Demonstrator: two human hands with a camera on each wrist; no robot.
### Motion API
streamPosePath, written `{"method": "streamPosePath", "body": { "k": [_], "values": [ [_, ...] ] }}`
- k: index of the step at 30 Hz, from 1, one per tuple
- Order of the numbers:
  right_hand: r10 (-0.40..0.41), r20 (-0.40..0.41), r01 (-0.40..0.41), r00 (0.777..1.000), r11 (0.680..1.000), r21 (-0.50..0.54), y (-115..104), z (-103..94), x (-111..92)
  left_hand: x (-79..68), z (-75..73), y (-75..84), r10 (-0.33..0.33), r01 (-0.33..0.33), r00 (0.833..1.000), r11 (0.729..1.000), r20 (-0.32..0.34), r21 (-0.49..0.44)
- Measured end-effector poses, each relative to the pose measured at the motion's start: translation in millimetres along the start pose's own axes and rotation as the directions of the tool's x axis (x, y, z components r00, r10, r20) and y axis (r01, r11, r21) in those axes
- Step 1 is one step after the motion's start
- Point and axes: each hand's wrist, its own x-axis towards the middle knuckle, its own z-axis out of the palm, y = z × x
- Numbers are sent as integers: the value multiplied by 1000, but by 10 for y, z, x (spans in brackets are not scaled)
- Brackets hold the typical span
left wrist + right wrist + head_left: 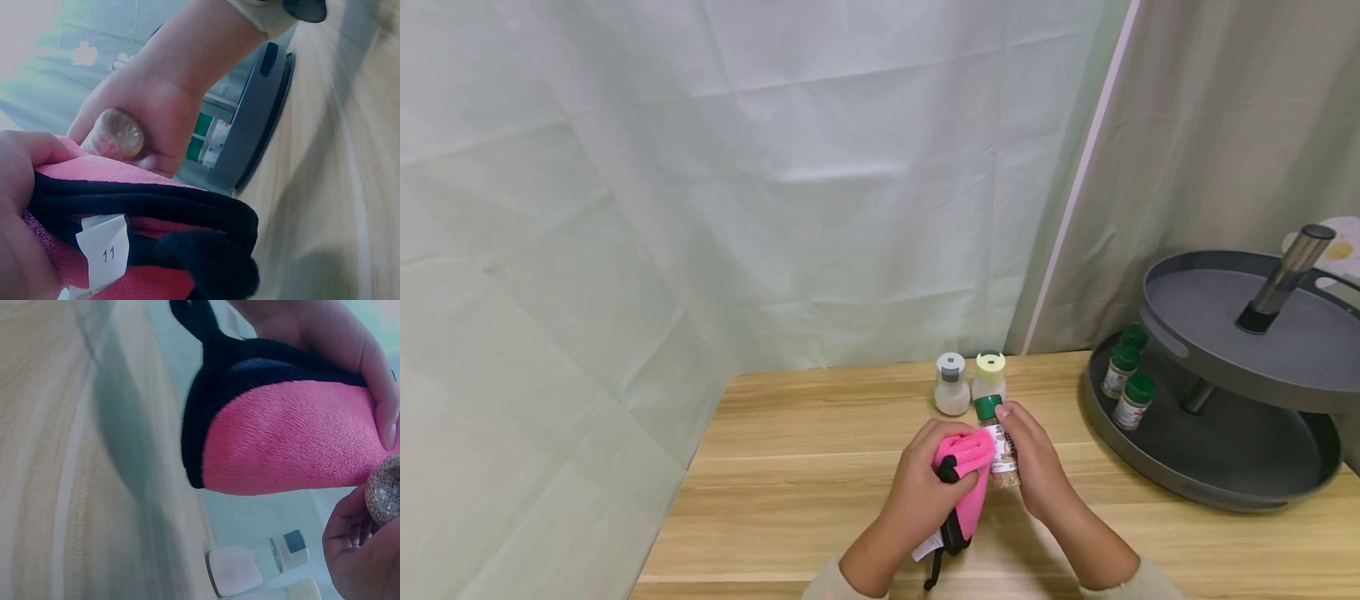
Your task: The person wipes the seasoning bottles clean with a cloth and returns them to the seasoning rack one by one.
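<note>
A folded pink cloth (973, 492) with black trim, a loop and a white tag is gripped by my left hand (922, 479). My right hand (1036, 460) holds a spice jar (1003, 458) with a green cap and pale grains inside, tilted above the table. The cloth touches the jar's side in the head view. From the left wrist, the jar's base (119, 134) shows against the right palm, beyond the cloth (125, 172). In the right wrist view the cloth (294, 437) hangs beside the grain-filled jar (384, 490).
Two shakers stand behind the hands, one grey-topped (952, 385) and one yellow-topped (989, 377). To the right is a two-tier dark grey turntable (1210, 492); several green-capped jars (1133, 402) sit on its lower tier. Pale curtains (850, 208) hang behind the wooden table (790, 483).
</note>
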Motion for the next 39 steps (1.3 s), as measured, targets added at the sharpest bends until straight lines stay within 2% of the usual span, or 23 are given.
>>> {"method": "streamPosePath", "body": {
  "k": [5,10,21,26,32,35,39],
  "values": [
    [-24,-71,24,997,1000,-7,-13,-14,44,-37,58,-4,73,-75,995,997,66,30],
    [-19,-79,20,997,1000,6,-31,-27,51,-44,94,-31,124,-130,987,990,98,58],
    [2,-33,0,999,999,33,-53,12,6,-3,66,-4,78,-78,997,996,-1,49],
    [49,18,-50,999,998,47,-56,34,-35,44,27,-7,32,-31,998,999,-59,26],
    [102,40,-104,994,993,52,-57,38,-72,87,-11,-25,-23,20,992,1000,-128,-21],
    [113,53,-114,992,993,31,-62,26,-87,92,-26,-29,-32,26,990,999,-141,-42],
    [91,81,-93,993,995,25,-65,4,-87,83,-35,-28,-31,25,993,998,-115,-54]
  ]
}}
